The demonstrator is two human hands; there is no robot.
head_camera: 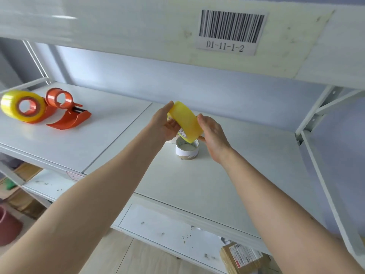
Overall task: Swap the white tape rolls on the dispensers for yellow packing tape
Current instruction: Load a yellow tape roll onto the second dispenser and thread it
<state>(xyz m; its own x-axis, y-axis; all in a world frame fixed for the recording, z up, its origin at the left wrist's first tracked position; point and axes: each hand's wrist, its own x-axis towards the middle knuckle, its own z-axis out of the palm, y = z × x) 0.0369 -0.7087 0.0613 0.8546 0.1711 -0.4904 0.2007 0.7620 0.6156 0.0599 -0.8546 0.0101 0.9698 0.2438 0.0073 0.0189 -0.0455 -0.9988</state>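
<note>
A yellow tape roll (pixel 185 120) is held tilted above the middle of the white shelf (pixel 197 184). My left hand (pixel 165 125) grips its left side, and my right hand (pixel 214 135) touches its right edge with the fingers spread. Directly under it stands a white tape roll (pixel 187 150) on the shelf. At the far left an orange dispenser (pixel 23 108) carries a yellow roll (pixel 11 104). Beside it lies a second orange dispenser (pixel 69 115) whose spool (pixel 59 97) is bare.
An upper shelf with a barcode label (pixel 230 30) hangs close overhead. A white upright and brace (pixel 316 119) stand at the right. Below the shelf's front edge are a cardboard parcel (pixel 243 258) and a dark red bin (pixel 7 226).
</note>
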